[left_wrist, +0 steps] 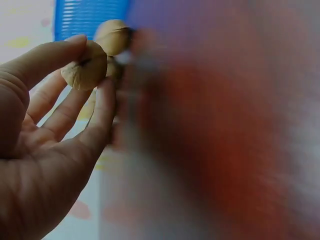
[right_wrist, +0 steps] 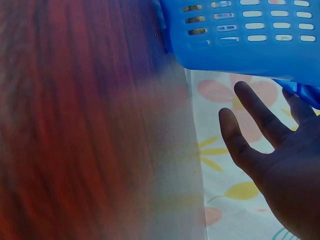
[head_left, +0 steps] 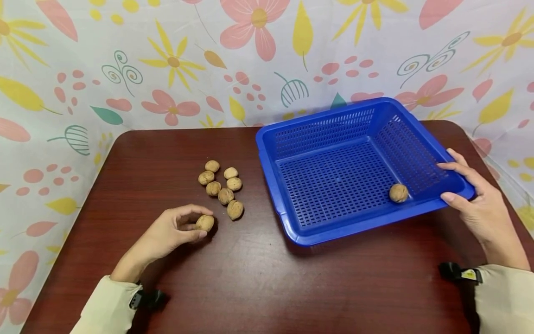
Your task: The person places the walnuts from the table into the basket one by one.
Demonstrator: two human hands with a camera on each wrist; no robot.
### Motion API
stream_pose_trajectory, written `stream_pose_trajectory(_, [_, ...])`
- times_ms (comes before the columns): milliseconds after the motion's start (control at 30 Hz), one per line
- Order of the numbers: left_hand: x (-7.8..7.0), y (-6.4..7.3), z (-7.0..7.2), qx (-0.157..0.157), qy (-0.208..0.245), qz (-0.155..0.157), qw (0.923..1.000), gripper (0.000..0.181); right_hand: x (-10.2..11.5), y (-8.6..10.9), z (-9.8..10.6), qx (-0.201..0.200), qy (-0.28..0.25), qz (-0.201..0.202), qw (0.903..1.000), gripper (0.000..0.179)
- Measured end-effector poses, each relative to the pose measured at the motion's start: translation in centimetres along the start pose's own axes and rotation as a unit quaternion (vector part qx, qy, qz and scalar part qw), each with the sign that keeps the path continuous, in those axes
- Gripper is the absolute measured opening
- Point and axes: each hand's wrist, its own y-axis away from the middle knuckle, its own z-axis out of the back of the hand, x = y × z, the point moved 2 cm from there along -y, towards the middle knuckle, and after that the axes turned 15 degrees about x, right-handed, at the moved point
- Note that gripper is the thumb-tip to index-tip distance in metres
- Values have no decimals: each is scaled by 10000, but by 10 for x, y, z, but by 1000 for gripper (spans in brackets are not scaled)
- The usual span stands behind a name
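My left hand (head_left: 168, 232) pinches a walnut (head_left: 204, 223) between thumb and fingers, low over the table's left half. The left wrist view shows the same walnut (left_wrist: 85, 67) at the fingertips, with another walnut (left_wrist: 113, 37) just behind it. Several loose walnuts (head_left: 225, 195) lie in a group beyond that hand. On the right, my right hand (head_left: 484, 204) holds the near right corner of a blue plastic basket (head_left: 288, 232), thumb and a finger at its rim. The basket looks tilted, and one walnut (head_left: 398, 193) sits inside by its right wall.
The dark wooden table (head_left: 250, 287) ends at a flower-printed cloth (head_left: 175, 60) behind and at the sides. Black wrist straps (head_left: 459, 272) sit over both light sleeves. Much of the table surface is blurred in the wrist views.
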Motion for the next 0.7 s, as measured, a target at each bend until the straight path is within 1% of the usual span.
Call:
stream_pose_trajectory(67, [-12, -2, 3, -2, 184, -151, 9997, 44, 0, 0, -1, 22, -61, 23, 10000, 51])
stream_pose_trajectory(167, [-39, -9, 9, -48, 120, -555, 9984, 43, 0, 0, -1, 54, -65, 6, 10000, 50])
stream_pose_trajectory(267, [-73, -22, 12, -12, -79, -1041, 9945, 43, 0, 0, -1, 30, 11, -25, 10000, 50])
stream_pose_trajectory(333, [-97, -36, 11, 52, -230, -1332, 9908, 43, 0, 0, -1, 1, 15, -27, 10000, 50])
stream_pose_trajectory(400, [-118, -54, 8, 134, -311, -1539, 9875, 43, 0, -1, 0, 9, 53, -38, 10000, 50])
stream_pose_trajectory(500, [-145, -87, 0, 337, -410, -1779, 9826, 41, 0, -1, 0, 19, 21, -39, 10000, 50])
stream_pose_trajectory(567, [-162, -113, -7, 577, -327, -1966, 9782, 40, -1, -1, 0, 33, 5, -37, 10000, 50])
stream_pose_trajectory(700, [-193, -162, -26, 1159, -181, -2327, 9654, 41, -1, 0, 1, 25, 21, -61, 10000, 50])
